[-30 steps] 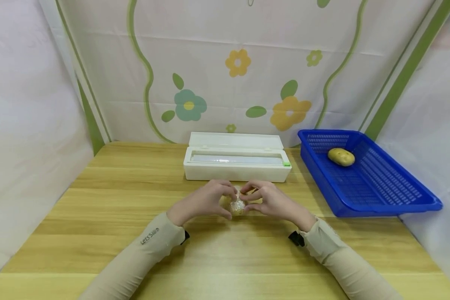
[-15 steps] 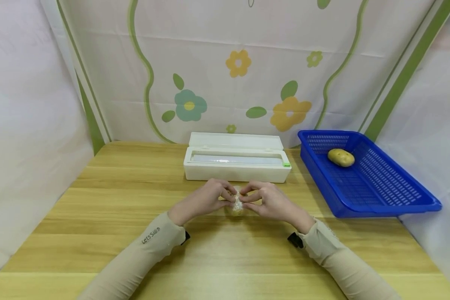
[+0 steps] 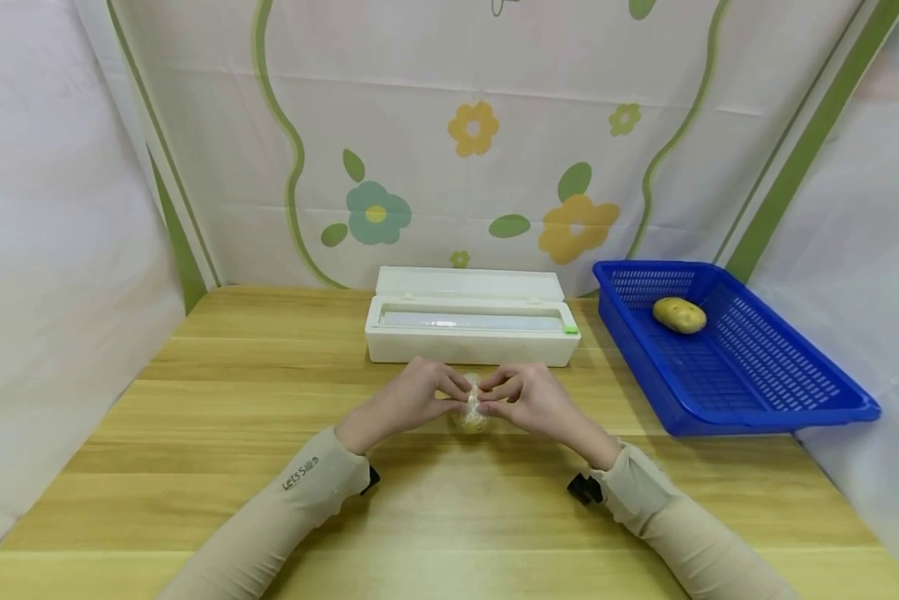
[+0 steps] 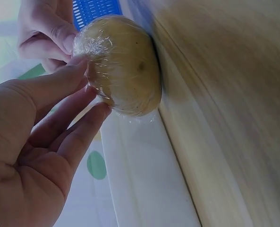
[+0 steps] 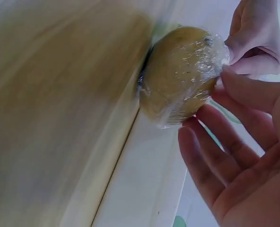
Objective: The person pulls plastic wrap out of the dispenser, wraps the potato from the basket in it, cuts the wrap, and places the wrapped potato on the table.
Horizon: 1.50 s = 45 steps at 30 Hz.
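A potato (image 3: 472,426) in clear cling film sits on the table between the two hands. Gathered film (image 4: 95,45) bunches up on its upper side. My left hand (image 3: 417,395) pinches that film with thumb and fingers from the left. From the right, my right hand (image 3: 530,400) pinches the same bunch. In the right wrist view, some right fingertips (image 5: 189,135) lie close to or against the potato's side. Fingers partly cover the potato in the head view.
Just behind the hands stands a white cling film box (image 3: 471,347), its lid raised and a roll inside. At the right, a blue plastic basket (image 3: 782,418) holds another potato (image 3: 679,316). A patterned curtain (image 3: 419,150) hangs behind the table (image 3: 449,517).
The left thumb has moved in to the film, and both hands have drawn closer together over the potato. The loose film is now gathered into a narrower bunch. Box and basket stay put.
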Available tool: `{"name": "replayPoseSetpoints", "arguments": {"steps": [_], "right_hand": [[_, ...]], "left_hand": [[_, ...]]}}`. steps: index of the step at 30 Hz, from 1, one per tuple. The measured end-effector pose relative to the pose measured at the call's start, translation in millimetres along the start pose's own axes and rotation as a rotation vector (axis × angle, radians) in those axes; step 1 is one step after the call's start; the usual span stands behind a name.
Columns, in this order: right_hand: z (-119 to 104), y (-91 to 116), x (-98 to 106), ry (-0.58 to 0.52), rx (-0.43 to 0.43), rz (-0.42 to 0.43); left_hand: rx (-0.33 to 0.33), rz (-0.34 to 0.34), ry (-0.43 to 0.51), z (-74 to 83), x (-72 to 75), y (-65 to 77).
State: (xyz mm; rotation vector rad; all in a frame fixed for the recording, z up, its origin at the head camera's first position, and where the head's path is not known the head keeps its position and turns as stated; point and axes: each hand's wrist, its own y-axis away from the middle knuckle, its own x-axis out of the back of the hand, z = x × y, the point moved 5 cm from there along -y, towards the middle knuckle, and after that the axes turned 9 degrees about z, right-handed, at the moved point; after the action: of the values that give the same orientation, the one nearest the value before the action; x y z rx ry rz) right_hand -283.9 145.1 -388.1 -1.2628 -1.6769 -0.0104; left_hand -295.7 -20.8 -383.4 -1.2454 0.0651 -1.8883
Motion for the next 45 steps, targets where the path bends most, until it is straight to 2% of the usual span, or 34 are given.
{"name": "replayPoseSetpoints", "arguments": {"steps": [5,15,21,30,38,45], "right_hand": [[0.4,0.9,0.8,-0.02,-0.097,0.028],[1.9,0.1,-2.6,-0.007,-0.157,0.053],[1.4,-0.5,-3.8,-0.002,-0.161,0.067],[2.5,-0.8,-0.3,-0.012,-0.179,0.079],[4.4,-0.6,0.1,-0.021,-0.174,0.107],[6.2,-0.4,1.1,-0.084,-0.161,0.072]], "left_hand": [[-0.026,0.011,-0.009,0.7,-1.6,0.0],[0.016,0.015,-0.04,0.5,-3.6,1.0],[0.015,0.013,-0.039,3.1,-3.2,1.9],[-0.027,0.021,-0.054,6.4,-3.4,1.4],[-0.023,0.033,-0.041,6.7,-2.6,1.1],[-0.008,0.038,-0.046,3.8,-2.5,1.6]]}}
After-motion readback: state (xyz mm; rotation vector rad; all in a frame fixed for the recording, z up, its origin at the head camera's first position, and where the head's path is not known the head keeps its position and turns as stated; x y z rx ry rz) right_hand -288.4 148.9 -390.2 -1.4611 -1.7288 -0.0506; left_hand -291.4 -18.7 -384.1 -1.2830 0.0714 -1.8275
